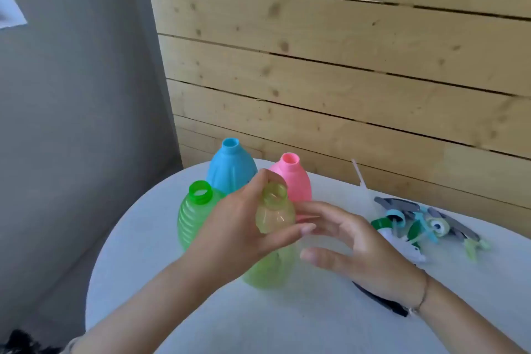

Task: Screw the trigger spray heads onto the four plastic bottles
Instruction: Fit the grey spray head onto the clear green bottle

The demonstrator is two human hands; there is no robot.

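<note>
White table carries four uncapped bottles; left hand fingers clamped on the yellow-green bottle; right hand fingers spread, empty, just beside it; spray heads heaped beyond the right fingertips.

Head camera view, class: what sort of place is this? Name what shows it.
Probably a home corner or patio used as a makeshift work spot: a wooden plank wall, a plain grey wall, and a small rounded white table.
</note>
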